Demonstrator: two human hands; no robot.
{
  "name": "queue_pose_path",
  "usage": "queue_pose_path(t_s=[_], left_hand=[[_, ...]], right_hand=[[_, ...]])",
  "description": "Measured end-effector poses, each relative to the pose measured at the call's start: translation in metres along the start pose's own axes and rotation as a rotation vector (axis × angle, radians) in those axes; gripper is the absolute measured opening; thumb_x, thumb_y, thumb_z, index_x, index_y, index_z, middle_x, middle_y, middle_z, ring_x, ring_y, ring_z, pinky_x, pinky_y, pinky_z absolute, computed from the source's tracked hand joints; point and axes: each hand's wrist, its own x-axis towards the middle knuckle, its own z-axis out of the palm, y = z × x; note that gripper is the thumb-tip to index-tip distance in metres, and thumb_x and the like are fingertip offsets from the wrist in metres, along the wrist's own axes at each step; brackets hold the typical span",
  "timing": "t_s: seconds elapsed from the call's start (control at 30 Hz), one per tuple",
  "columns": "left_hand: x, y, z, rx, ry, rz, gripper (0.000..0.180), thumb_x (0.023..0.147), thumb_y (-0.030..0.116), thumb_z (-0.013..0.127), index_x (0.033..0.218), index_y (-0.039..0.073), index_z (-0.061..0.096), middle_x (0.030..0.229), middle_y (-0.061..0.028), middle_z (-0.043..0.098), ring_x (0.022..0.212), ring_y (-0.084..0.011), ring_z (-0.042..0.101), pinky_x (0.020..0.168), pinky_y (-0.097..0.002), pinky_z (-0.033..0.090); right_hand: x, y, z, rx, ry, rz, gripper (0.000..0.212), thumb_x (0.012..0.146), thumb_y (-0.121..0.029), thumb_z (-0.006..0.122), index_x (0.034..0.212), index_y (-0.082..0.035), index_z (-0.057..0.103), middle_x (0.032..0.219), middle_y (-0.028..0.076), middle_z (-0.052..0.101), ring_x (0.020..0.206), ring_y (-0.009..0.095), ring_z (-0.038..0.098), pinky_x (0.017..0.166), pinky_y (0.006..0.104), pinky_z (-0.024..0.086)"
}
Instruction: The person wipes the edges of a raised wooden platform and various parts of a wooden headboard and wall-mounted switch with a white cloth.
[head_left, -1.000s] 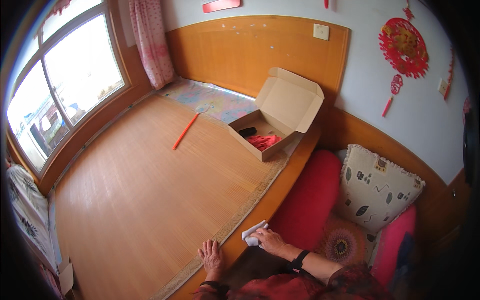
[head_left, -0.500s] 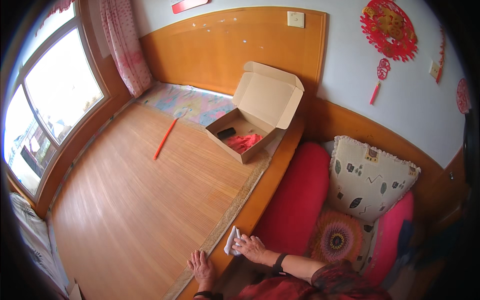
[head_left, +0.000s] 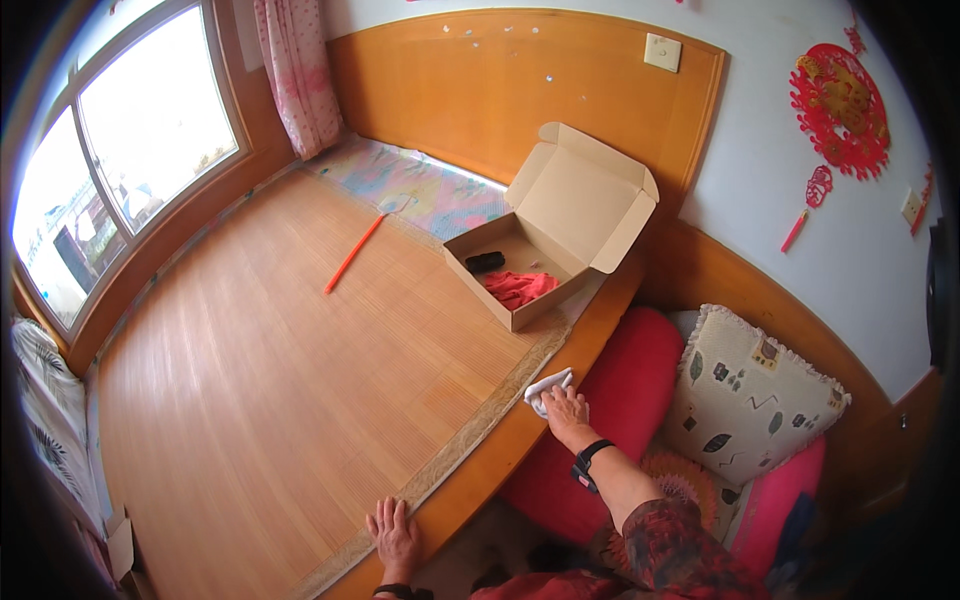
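In my right hand [head_left: 566,412] is a folded white cloth [head_left: 546,388], pressed against the wooden edge board [head_left: 500,452] of the raised bed platform. A dark band circles that wrist. My left hand [head_left: 395,535] lies flat with fingers spread on the near border of the woven mat [head_left: 270,330], close to the same board. Beyond the cloth, an open cardboard box [head_left: 505,300] stands at the far right of the mat. Inside it are a red cloth [head_left: 522,289] and a black object [head_left: 486,262] whose kind I cannot make out.
A long red-handled stick [head_left: 355,252] lies on the mat near the back. To the right, a red-covered armchair [head_left: 625,375] holds a patterned cushion [head_left: 755,395]. Windows [head_left: 155,110] and a pink curtain [head_left: 300,80] are at the left; a wooden panel [head_left: 450,70] lines the back wall.
My right hand has slid the white cloth farther away along the edge board, toward the box, and the arm is more extended. My left hand stays on the mat border. The view has shifted.
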Motion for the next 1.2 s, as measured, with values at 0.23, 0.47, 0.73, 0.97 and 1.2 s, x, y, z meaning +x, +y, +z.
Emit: queue_pose_path(t_s=[0.23,0.47,0.73,0.97,1.2], left_hand=[[-0.002,-0.005,0.0,0.0,0.005,0.007,0.042,0.077,0.023,0.053,0.116,0.009,0.05,0.127,-0.0129,0.044,0.124,-0.03,0.032,0.105,-0.0498,0.015],[-0.001,-0.007,0.009,-0.022,-0.018,0.003,0.043,0.079,0.027,0.053,0.119,0.011,0.048,0.131,-0.0093,0.04,0.127,-0.0283,0.03,0.106,-0.0487,0.014],[0.001,-0.007,0.011,-0.035,0.018,0.038,0.043,0.078,0.023,0.054,0.119,0.009,0.048,0.13,-0.0113,0.041,0.126,-0.0291,0.031,0.105,-0.0479,0.014],[0.001,-0.011,0.018,-0.023,0.101,0.063,0.039,0.079,0.025,0.052,0.115,0.008,0.051,0.126,-0.0115,0.046,0.123,-0.0285,0.035,0.104,-0.0499,0.016],[0.002,-0.009,0.015,-0.039,0.068,0.048,0.04,0.081,0.028,0.05,0.115,0.008,0.049,0.128,-0.0121,0.044,0.124,-0.0291,0.034,0.104,-0.0503,0.015]], right_hand=[[-0.027,-0.045,0.007,-0.067,-0.093,-0.109,0.016,0.082,-0.018,0.046,0.094,-0.014,0.055,0.103,0.006,0.053,0.095,0.03,0.049,0.073,0.0426,0.044],[-0.145,-0.122,0.038,-0.061,0.003,-0.673,0.029,0.077,-0.019,0.049,0.104,-0.012,0.054,0.106,0.01,0.05,0.095,0.031,0.05,0.072,0.0374,0.044],[-0.149,-0.113,0.022,0.173,-0.121,-0.692,0.023,0.078,-0.018,0.048,0.099,-0.019,0.056,0.097,0.003,0.052,0.093,0.026,0.052,0.073,0.037,0.044],[-0.147,-0.085,0.007,0.451,-0.268,-0.445,0.03,0.077,-0.013,0.049,0.105,-0.021,0.057,0.102,0.004,0.055,0.094,0.029,0.053,0.08,0.0389,0.044],[-0.151,-0.047,0.01,0.674,-0.134,-0.181,0.041,0.071,-0.005,0.054,0.111,-0.013,0.054,0.099,0.012,0.058,0.094,0.029,0.055,0.078,0.0393,0.045]])
